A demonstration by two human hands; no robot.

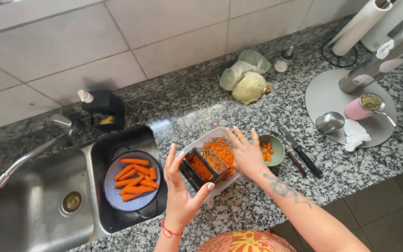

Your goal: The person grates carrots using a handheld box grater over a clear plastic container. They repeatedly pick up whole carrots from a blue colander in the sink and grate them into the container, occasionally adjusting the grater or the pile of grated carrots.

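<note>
Here left hand (181, 186) grip grasping grater (203, 166); right hand (246, 153) released; colander (117, 196) beside.

One grater (203, 167), two knives (299, 153), one colander (134, 181), one cabbage (249, 87).

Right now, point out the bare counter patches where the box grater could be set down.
Bare granite lies between the white tray and the cabbage, and along the front edge right of the right hand, past the knives. Crowded: the round grey mat, the small green bowl, and the sink side holding the colander of carrots.
</note>
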